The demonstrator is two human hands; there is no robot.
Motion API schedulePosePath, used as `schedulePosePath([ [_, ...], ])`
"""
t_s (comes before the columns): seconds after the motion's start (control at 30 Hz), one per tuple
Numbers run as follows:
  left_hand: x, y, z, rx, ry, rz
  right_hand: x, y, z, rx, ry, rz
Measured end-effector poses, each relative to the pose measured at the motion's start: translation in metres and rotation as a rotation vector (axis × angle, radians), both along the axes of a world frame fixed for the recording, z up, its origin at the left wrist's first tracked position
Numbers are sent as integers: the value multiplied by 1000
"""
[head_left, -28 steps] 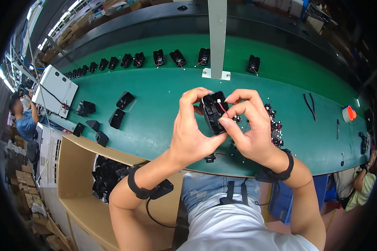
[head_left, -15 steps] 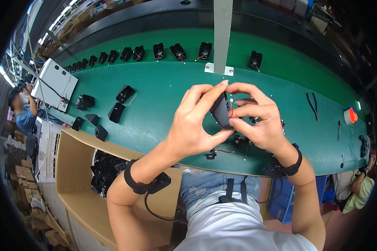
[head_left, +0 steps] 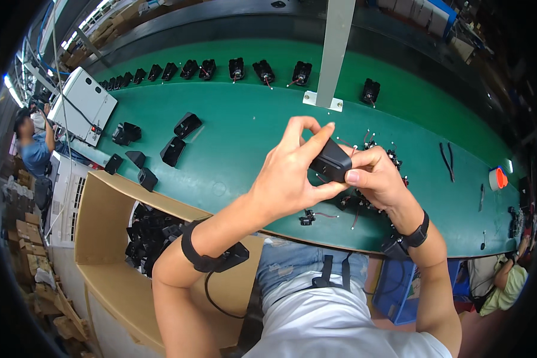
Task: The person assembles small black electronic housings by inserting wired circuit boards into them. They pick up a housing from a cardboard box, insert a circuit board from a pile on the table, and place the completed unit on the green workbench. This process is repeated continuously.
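Observation:
Above the green workbench (head_left: 238,179), a black plastic housing (head_left: 333,160) is held between both hands, its smooth outer side toward me. My left hand (head_left: 283,170) grips it along the left, with the fingers at its top corner and the thumb under its lower edge. At the right end, my right hand (head_left: 379,179) is closed, its thumb on the housing's edge and its curled fingers partly behind. A thin wire shows just above those fingers. The housing's inside is hidden. Below the hands lies a small black part (head_left: 307,218) with a thin wire; several similar wired parts (head_left: 394,158) sit beyond my right hand.
Several housings with wires (head_left: 264,71) line the bench's far side, near a grey post (head_left: 334,59). Loose housings (head_left: 173,150) lie at left, above a cardboard box (head_left: 104,232) of black parts. Pliers (head_left: 447,162) and an orange-and-white container (head_left: 498,178) are at right. Co-workers sit at both sides.
The housing has turned so its smooth outer side faces me more, and its open side with the red wire is hidden. Both hands have shifted slightly; the right has closed more around the end.

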State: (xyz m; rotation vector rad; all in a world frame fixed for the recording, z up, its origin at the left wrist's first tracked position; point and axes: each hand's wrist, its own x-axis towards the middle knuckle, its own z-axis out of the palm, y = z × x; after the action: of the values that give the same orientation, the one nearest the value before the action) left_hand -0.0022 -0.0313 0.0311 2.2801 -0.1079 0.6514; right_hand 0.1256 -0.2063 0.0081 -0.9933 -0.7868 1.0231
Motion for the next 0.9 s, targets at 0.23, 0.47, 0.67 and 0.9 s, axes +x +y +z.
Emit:
schedulePosePath([
  [0.23, 13, 20, -13, -86, 152, -43, 9, 4, 0, -165, -215, -166],
  [0.47, 11, 175, -72, 539, 256, 921, 164, -17, -6, -521, -1466, -571],
  [0.67, 5, 204, -87, 489, 778, 1192, 232, -51, -50, -801, -1558, -488],
  [0.9, 9, 186, -89, 570, 663, 913, 207, -60, -27, -765, -1570, -602],
])
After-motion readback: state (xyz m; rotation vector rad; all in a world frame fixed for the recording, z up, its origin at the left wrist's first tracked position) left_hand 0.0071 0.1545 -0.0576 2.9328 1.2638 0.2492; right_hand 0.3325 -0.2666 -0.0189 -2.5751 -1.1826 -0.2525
